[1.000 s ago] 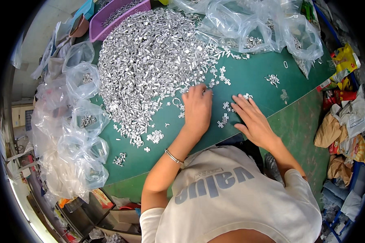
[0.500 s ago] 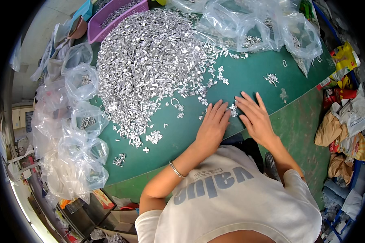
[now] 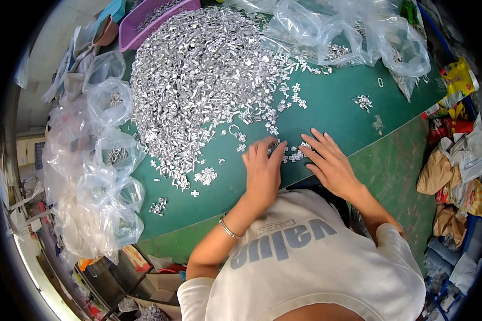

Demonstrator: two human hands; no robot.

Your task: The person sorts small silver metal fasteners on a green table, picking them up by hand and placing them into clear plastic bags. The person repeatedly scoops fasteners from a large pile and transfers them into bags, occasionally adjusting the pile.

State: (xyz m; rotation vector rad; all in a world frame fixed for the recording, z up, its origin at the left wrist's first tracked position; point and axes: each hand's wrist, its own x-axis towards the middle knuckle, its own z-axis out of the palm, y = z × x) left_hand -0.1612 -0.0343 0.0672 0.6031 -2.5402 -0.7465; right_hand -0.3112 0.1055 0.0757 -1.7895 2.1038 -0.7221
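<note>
A large heap of small silver metal pieces (image 3: pixel 198 80) covers the left part of the green table (image 3: pixel 337 112). Along its right lower side lie loose cross-shaped pieces. My left hand (image 3: pixel 263 170) is over the table below the heap, fingers bent down and thumb held apart, near a few of these pieces; its fingertips are partly hidden. Between my hands lies a small cluster of cross-shaped pieces (image 3: pixel 295 155). At its right my right hand (image 3: pixel 333 167) rests with fingers spread, fingertips beside the cluster. Neither hand visibly holds anything.
Clear plastic bags with metal pieces stand at the left (image 3: pixel 110 155) and far right (image 3: pixel 353 40). A purple basket (image 3: pixel 128 35) sits behind the heap. Small piles of cross pieces (image 3: pixel 205 176), twisted pieces (image 3: pixel 158 206) and more pieces (image 3: pixel 362 102) lie apart. Packages (image 3: pixel 455 160) crowd the right.
My left hand has moved left, away from the right hand, and its fingers have bent. More cross-shaped pieces now show between the hands. The right hand has shifted slightly down and left.
</note>
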